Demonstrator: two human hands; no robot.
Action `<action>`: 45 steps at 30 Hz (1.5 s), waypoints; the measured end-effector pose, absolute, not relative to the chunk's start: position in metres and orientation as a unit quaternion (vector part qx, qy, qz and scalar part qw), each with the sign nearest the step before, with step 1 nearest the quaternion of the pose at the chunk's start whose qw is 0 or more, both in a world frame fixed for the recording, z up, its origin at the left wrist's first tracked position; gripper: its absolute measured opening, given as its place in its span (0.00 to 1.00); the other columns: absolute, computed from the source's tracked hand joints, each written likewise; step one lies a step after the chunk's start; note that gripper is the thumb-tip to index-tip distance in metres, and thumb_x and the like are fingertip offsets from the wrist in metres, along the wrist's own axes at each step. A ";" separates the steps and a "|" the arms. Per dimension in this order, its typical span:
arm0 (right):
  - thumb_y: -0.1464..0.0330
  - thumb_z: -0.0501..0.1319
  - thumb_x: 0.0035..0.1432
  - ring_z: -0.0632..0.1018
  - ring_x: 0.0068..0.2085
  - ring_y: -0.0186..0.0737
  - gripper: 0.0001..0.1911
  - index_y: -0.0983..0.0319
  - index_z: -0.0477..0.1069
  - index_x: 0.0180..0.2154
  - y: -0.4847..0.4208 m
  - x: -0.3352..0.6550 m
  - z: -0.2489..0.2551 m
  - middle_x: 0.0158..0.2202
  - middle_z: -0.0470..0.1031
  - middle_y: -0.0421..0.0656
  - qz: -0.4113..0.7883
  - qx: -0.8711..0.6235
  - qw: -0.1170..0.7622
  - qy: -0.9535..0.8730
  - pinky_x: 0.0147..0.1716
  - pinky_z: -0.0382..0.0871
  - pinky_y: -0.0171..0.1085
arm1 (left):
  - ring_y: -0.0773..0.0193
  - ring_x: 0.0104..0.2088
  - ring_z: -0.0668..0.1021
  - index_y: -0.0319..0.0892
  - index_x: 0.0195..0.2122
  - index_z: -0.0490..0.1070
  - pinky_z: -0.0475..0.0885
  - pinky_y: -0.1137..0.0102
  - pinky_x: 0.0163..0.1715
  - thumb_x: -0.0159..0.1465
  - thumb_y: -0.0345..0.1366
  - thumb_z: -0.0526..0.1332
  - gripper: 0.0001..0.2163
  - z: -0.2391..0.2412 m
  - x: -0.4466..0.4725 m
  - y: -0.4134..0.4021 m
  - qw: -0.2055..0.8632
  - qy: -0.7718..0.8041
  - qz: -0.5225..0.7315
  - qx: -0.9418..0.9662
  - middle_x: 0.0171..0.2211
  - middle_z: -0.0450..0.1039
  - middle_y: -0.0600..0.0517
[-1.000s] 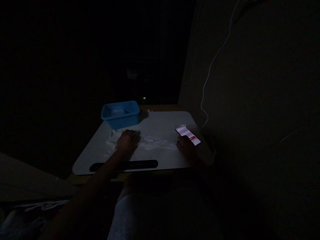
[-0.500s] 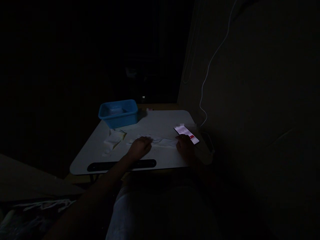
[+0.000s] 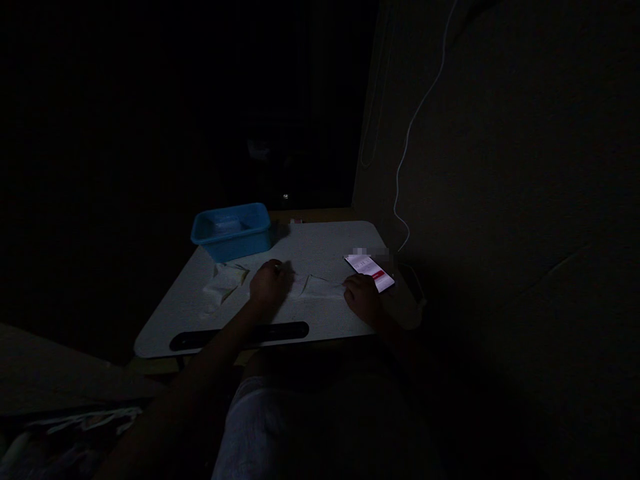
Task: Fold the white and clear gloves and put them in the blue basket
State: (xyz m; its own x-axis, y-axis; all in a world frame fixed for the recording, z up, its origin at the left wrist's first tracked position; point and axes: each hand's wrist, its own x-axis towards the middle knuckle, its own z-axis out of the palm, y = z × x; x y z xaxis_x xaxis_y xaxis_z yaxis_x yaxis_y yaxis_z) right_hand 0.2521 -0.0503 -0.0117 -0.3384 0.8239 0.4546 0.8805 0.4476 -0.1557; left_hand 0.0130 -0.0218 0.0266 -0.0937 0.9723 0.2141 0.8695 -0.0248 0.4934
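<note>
A thin white cloth (image 3: pixel 323 287) lies stretched across the white table, between my two hands. At its left end my left hand (image 3: pixel 270 283) is closed with curled fingers, and the cloth runs up to it. My right hand (image 3: pixel 363 298) has its fingers bent and pressed on the cloth's right end, beside the lit phone (image 3: pixel 375 272). Another crumpled whitish cloth (image 3: pixel 223 282) with a yellowish edge lies to the left of my left hand. Dim light hides the finer detail of the fingers.
A blue plastic basin (image 3: pixel 233 233) stands at the back left of the small table (image 3: pixel 320 241). A black slotted strip (image 3: pixel 280 331) runs along its front edge. A white cable (image 3: pixel 407 140) hangs down the wall at the right.
My left hand has shifted slightly left and up. The cloth between my hands lies differently, with a raised fold near its middle. My right hand stays at the cloth's right end.
</note>
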 end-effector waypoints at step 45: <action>0.76 0.51 0.52 0.70 0.50 0.44 0.18 0.63 0.71 0.44 -0.059 0.258 -0.015 0.47 0.73 0.48 -0.073 -0.491 0.263 -0.827 0.48 0.63 0.45 | 0.55 0.61 0.54 0.32 0.60 0.51 0.52 0.56 0.58 0.65 0.41 0.42 0.25 -0.025 0.047 -0.038 -0.053 0.502 0.096 0.858 0.61 0.50 0.41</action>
